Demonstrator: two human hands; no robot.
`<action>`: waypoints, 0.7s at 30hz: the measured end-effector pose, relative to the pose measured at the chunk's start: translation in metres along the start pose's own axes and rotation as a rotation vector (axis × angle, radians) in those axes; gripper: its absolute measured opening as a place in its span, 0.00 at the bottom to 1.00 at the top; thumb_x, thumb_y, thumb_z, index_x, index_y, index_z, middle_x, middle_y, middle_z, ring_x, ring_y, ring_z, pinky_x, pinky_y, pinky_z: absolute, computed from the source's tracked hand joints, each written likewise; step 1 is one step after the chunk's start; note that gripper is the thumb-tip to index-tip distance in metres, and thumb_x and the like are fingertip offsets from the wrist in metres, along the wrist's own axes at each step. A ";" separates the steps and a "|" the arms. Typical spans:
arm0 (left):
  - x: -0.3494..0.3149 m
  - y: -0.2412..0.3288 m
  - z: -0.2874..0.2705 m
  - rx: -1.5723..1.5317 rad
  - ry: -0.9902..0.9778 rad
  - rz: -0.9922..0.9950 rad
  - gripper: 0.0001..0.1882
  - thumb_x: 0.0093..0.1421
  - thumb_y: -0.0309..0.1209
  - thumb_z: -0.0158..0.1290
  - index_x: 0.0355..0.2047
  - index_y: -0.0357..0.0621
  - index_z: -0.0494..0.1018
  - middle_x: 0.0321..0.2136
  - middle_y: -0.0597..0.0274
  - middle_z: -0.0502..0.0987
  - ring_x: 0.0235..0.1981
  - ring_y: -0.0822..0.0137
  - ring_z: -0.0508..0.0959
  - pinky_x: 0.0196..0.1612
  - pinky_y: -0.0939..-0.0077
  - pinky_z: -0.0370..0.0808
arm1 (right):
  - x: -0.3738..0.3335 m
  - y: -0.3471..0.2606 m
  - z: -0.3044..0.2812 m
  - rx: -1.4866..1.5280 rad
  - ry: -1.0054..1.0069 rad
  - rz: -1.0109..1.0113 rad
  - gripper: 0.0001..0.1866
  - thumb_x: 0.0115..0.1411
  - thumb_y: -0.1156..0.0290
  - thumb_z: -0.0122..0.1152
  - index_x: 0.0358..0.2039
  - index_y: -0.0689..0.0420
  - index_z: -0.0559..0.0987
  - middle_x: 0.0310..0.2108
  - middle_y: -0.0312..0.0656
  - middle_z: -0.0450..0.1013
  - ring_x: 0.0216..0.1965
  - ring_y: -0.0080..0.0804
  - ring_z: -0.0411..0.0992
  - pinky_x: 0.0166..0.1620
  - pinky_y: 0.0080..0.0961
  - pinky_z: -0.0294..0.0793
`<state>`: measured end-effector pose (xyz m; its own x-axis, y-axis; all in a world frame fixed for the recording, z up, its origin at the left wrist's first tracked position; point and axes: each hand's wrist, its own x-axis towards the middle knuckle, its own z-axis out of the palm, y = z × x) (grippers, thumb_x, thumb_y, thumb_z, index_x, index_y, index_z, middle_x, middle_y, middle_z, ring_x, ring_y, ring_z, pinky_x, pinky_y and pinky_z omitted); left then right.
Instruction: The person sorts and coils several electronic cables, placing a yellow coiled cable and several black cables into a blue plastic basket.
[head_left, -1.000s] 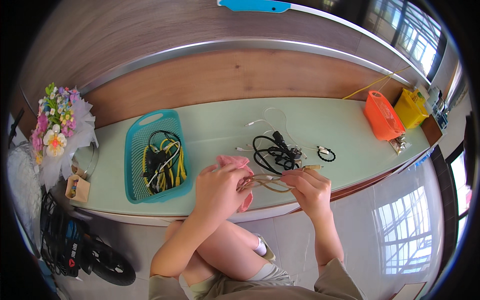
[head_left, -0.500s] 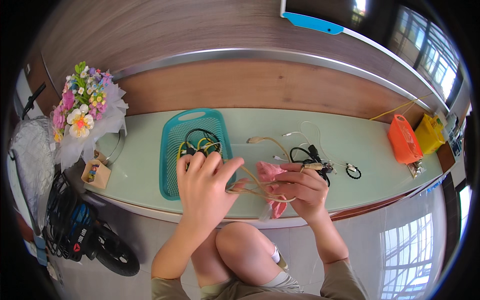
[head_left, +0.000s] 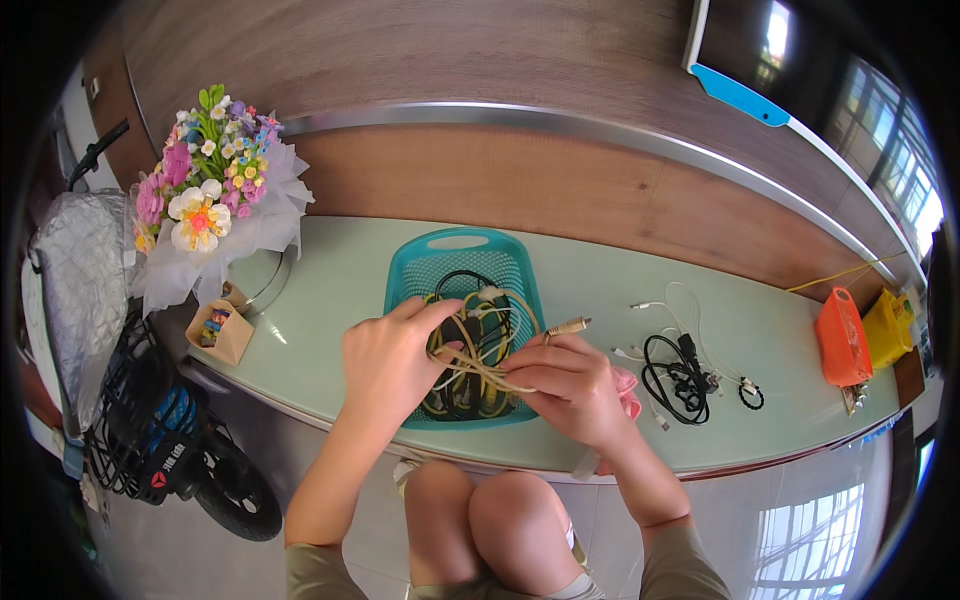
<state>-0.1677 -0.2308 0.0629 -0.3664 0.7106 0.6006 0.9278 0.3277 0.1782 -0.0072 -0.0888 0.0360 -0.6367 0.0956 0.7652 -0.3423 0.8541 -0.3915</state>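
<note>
A beige cable (head_left: 470, 366), gathered in loose loops, stretches between my two hands above the teal basket. My left hand (head_left: 390, 355) grips the loops at their left end, thumb and fingers closed. At the other end my right hand (head_left: 575, 390) pinches the bundle, and a metal-tipped plug (head_left: 568, 327) sticks up from its fingers. Below, the teal basket (head_left: 403, 262) contains a tangle of black, yellow and white cables, partly hidden by my hands. A pink cloth (head_left: 627, 388) lies just right of my right hand, mostly covered by it.
On the counter (head_left: 340, 290), black cords (head_left: 680, 385) and thin white cables lie to the right, with a black bead bracelet (head_left: 750, 393) beside them. Orange (head_left: 843, 338) and yellow containers stand at the far right. A flower bouquet (head_left: 205, 190) and small box (head_left: 222, 333) stand left.
Both hands have brought the beige cable over the basket, and its loops are gathered closer together. The view has turned, so the counter appears shifted right.
</note>
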 end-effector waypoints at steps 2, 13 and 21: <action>0.004 -0.004 0.003 -0.027 0.008 0.011 0.22 0.39 0.32 0.69 0.39 0.57 0.80 0.24 0.66 0.73 0.21 0.58 0.76 0.23 0.67 0.71 | 0.000 0.004 0.003 0.020 -0.024 0.048 0.11 0.43 0.84 0.69 0.28 0.56 0.84 0.34 0.37 0.80 0.36 0.37 0.77 0.40 0.29 0.77; 0.036 -0.024 0.029 -0.177 -0.042 0.002 0.22 0.44 0.17 0.59 0.41 0.48 0.78 0.32 0.58 0.72 0.33 0.52 0.78 0.32 0.60 0.76 | 0.021 0.003 0.012 0.073 -0.130 0.329 0.12 0.50 0.76 0.70 0.37 0.56 0.83 0.38 0.41 0.80 0.34 0.35 0.79 0.40 0.31 0.78; 0.041 -0.053 0.022 -0.311 -0.141 0.080 0.29 0.45 0.11 0.52 0.47 0.49 0.77 0.38 0.55 0.76 0.40 0.49 0.78 0.39 0.60 0.75 | 0.030 -0.023 0.009 -0.063 -0.236 0.435 0.27 0.54 0.74 0.69 0.56 0.53 0.77 0.49 0.46 0.78 0.22 0.24 0.75 0.27 0.22 0.75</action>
<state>-0.2336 -0.2058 0.0607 -0.2777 0.8126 0.5124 0.9231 0.0780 0.3767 -0.0241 -0.1103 0.0633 -0.8526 0.3381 0.3984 0.0278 0.7908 -0.6115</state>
